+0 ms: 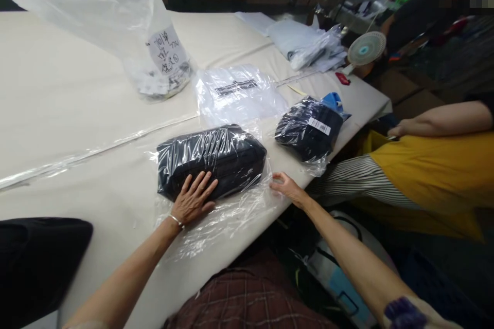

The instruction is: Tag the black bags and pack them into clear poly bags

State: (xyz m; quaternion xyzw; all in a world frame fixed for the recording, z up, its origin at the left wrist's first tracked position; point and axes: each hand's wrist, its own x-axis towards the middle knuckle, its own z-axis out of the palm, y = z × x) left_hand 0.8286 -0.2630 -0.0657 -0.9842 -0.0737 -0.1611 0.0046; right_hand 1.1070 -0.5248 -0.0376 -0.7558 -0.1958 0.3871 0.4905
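A black folded item (227,164) lies inside a clear plastic bag (231,218) near the table's front edge. My left hand (193,199) rests flat on its near side, fingers stretched out over the film. At the bag's right end, my right hand (284,187) is closed, its thumb and fingers pinching the loose film. Slack plastic spreads from the black item towards the front edge. Just to the right sits a second black item (304,131) in a clear bag with a white barcode label (319,126). Its contents' exact kind cannot be made out.
A stack of clear bags (239,93) lies behind the bagged item. A large translucent sack (116,25) with handwriting stands at back left. A dark object (38,267) is at front left. A small fan (366,49) and a person in a yellow apron (436,169) are at right.
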